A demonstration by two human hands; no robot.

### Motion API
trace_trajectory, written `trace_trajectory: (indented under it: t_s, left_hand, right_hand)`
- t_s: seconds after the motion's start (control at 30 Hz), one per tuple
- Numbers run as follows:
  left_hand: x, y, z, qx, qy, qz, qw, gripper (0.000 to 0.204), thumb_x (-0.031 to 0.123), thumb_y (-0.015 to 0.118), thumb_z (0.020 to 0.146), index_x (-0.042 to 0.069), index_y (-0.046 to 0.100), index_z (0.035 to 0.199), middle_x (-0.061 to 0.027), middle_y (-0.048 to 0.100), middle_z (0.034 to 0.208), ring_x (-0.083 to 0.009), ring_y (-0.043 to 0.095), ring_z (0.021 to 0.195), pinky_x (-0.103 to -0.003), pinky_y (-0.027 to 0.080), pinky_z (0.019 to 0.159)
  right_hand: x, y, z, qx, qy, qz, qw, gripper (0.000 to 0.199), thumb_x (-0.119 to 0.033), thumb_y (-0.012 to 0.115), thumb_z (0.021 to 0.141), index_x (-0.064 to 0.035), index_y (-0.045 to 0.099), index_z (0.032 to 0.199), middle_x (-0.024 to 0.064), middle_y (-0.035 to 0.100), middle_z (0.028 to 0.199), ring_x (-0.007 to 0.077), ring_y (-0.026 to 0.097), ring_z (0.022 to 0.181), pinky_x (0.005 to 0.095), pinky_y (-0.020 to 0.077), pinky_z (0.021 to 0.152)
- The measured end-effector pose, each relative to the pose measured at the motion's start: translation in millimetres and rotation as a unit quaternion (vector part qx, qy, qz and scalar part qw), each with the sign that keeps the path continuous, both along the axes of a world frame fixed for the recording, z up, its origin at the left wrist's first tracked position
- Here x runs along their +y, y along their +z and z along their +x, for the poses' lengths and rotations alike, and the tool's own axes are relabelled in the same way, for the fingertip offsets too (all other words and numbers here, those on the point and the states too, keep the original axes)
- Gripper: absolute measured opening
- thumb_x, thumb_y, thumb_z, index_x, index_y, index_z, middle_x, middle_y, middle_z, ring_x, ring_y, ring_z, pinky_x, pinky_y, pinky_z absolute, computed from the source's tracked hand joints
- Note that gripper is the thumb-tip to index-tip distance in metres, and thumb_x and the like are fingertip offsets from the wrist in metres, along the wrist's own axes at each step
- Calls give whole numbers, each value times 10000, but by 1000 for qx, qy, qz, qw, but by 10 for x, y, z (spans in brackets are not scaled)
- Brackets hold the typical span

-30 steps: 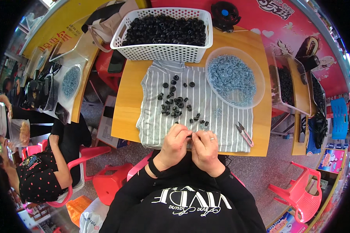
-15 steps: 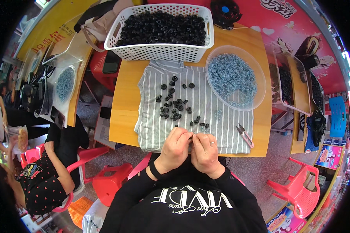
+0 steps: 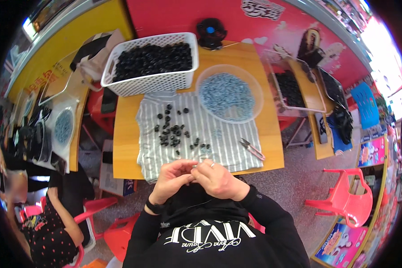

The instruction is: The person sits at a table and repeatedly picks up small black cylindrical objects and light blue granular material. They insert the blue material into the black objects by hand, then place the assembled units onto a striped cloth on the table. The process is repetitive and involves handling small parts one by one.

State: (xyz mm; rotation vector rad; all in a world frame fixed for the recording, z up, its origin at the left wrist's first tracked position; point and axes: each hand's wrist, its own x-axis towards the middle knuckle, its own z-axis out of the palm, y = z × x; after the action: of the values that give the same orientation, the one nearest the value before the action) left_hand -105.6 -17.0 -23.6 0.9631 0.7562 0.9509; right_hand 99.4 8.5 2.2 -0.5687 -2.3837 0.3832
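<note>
At the near edge of the striped grey cloth (image 3: 234, 143), my two hands meet fingertip to fingertip. My left hand (image 3: 171, 179) is closed with curled fingers, its thumb bent toward the other hand. A pinch closes my right hand (image 3: 219, 181), which wears a ring. Whatever lies between the fingertips is too small and covered to make out. Just beyond them, several small black ring-shaped parts (image 3: 172, 136) lie scattered on the cloth. A few tiny clear bluish pieces (image 3: 216, 133) lie loose there too. Pink-handled thread snips (image 3: 253, 149) rest to the right of my hands.
A white perforated basket (image 3: 154, 85) heaped with black parts stands at the back left. Right of it sits a round clear tub (image 3: 258, 100) of bluish pieces. A small black fan (image 3: 211, 33) is behind. A person (image 3: 53, 223) sits at left; a pink chair (image 3: 346, 201) stands at right.
The view has swung, so the table appears further left. My left hand has opened up slightly from its tight pinch, and my right hand has turned more across toward it.
</note>
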Motion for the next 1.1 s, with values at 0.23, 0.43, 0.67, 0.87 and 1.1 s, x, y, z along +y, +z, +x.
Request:
trace_trajectory:
  t_s: [0.23, 0.43, 0.67, 0.87, 1.1]
  left_hand:
    - [-105, -36, 78, 21, 16, 25, 999, 392, 9, 649, 937, 17, 592, 1325, -66, 710, 1066, -100, 658, 912, -215, 502, 704]
    - [-99, -165, 28, 38, 114, -20, 993, 339, 29, 634, 950, 6, 612, 1287, -78, 715, 1009, -77, 639, 812, -203, 495, 654]
    - [-150, -260, 20, 33, 151, -24, 988, 312, 6, 636, 943, -3, 618, 1254, -29, 684, 937, -55, 611, 787, -193, 485, 649]
    - [-154, -297, 95, 155, 150, 86, 973, 294, -26, 652, 913, -10, 642, 1205, -39, 681, 903, -55, 612, 746, -204, 505, 644]
    - [-132, -243, 85, 190, 174, 139, 956, 249, -37, 664, 882, -24, 668, 1131, -81, 690, 861, -90, 636, 707, -234, 520, 628]
  right_hand:
    - [120, 139, 548, 49, -94, -33, 994, 231, 63, 659, 743, 3, 615, 962, 163, 591, 861, 354, 605, 809, 422, 491, 662]
    - [1148, 862, 1725, 63, -411, 69, 907, 221, 39, 659, 828, 36, 642, 1049, 178, 634, 927, 330, 633, 804, 392, 505, 696]
    - [1035, 697, 1091, 54, -288, -64, 954, 179, 54, 662, 827, 24, 654, 1003, 104, 601, 858, 199, 602, 762, 292, 469, 644]
    - [905, 403, 50, -41, -69, -135, 988, 206, 9, 690, 796, 11, 669, 1000, 159, 613, 894, 339, 628, 819, 394, 499, 699]
    - [1271, 78, -599, -142, -51, -108, 983, 194, -28, 686, 780, -14, 682, 974, 159, 614, 903, 372, 617, 910, 466, 495, 761]
